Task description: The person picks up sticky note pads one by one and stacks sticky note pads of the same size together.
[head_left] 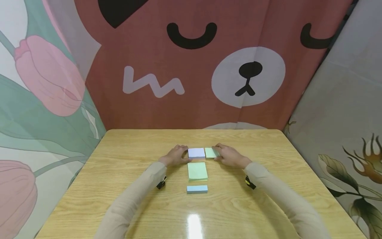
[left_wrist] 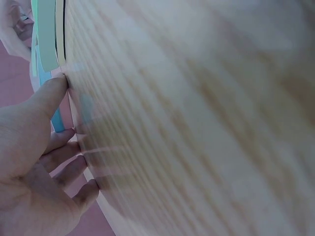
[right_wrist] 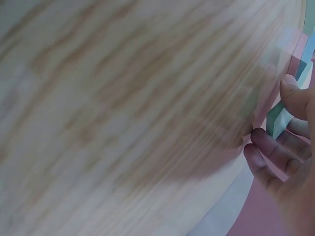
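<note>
At frame centre on the wooden table (head_left: 125,186), the left hand (head_left: 176,155) touches the lavender sticky-note pad (head_left: 196,152) with relaxed fingers. The right hand (head_left: 228,155) grips the small green sticky-note pad (head_left: 210,152), its fingers curled over the pad's right edge. The two pads lie side by side between the hands.

lavender pad (head_left: 196,152) | small green pad (head_left: 210,152) | large green pad (head_left: 197,171) | blue pad (head_left: 197,189) | wood-grain table (head_left: 125,166)
</note>
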### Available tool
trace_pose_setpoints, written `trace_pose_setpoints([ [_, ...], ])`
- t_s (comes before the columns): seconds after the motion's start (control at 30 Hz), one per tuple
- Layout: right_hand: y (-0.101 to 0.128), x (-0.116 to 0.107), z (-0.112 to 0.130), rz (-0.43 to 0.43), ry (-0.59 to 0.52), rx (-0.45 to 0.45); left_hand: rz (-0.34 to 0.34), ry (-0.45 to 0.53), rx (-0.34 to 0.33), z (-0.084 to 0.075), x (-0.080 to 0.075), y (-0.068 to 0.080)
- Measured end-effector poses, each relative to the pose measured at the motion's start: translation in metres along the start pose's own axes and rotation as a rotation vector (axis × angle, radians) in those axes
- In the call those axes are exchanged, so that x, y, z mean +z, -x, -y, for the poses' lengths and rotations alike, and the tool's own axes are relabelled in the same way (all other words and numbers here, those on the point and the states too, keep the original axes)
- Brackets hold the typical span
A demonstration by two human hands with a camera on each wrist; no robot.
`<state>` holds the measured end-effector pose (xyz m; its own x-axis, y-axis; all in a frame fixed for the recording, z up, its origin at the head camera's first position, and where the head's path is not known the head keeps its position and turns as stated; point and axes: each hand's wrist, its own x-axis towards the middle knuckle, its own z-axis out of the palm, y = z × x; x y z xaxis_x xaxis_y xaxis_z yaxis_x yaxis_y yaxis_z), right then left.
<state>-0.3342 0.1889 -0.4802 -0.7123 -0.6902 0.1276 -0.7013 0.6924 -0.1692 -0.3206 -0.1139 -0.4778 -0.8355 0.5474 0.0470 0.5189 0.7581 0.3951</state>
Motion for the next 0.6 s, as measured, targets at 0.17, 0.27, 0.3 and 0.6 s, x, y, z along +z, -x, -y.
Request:
trace_pose_setpoints([
  [0.17, -0.0009, 0.0004, 0.0026, 0.016, -0.001, 0.007, 0.003, 0.003, 0.002, -0.0005, 0.0006, 0.0009],
  [0.27, -0.0012, -0.0008, 0.0038, 0.018, -0.004, 0.015, -0.001, 0.014, 0.003, -0.0009, -0.0008, 0.0011],
  [0.3, -0.0012, -0.0012, 0.0042, 0.020, -0.004, 0.017, -0.002, 0.008, 0.006, -0.0008, -0.0006, 0.0012],
  [0.6, -0.0008, -0.0029, 0.0058, 0.011, -0.024, 0.002, 0.019, -0.005, -0.011, 0.0019, 0.0012, -0.0001],
])
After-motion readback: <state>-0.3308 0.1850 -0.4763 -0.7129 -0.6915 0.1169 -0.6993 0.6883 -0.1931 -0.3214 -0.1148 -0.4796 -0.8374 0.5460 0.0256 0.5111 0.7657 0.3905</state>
